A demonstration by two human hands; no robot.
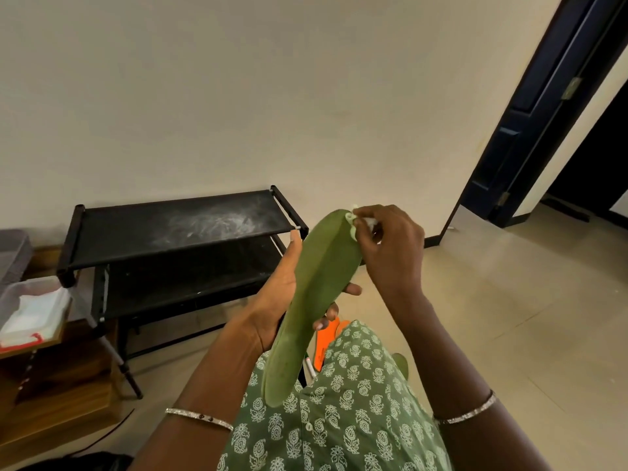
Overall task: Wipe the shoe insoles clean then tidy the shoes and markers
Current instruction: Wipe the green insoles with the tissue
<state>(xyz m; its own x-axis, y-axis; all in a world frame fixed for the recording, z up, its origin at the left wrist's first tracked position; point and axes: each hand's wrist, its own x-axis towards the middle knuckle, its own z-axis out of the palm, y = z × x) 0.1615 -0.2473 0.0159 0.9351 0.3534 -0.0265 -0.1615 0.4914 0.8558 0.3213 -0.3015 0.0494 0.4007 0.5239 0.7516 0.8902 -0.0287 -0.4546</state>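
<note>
Beige wall and pale tiled floor [509, 300] form the background, with a black two-tier shoe rack [176, 226] standing against the wall and a dark door [543, 107] at the right. The seated person holds a green insole [316, 287] tilted upright above the lap. The left hand [275, 294] grips it around the middle, thumb along one edge and fingers curled round the other. The right hand [390, 246] pinches a small pale wipe [353, 222] against the far tip of the insole. Judged status: the wiping step is in hand on this insole and has reached its tip. Whether the rest of its surface is clean cannot be confirmed. An orange insole [324, 348] lies on the floor just beyond the knee, and a second green piece [401, 363], probably the matching insole, shows past the lap. Their condition cannot be told. A marker [310, 366] lies beside the orange insole, not yet tidied. No shoes are in view, so the tidying steps appear to be wholly outstanding. The rack's top shelf carries a whitish smear. A clear plastic container [30, 300] with white contents sits on a wooden unit at the left. The person's own knee and garment hide most of the floor items, which is the main obstruction to reaching them.
</note>
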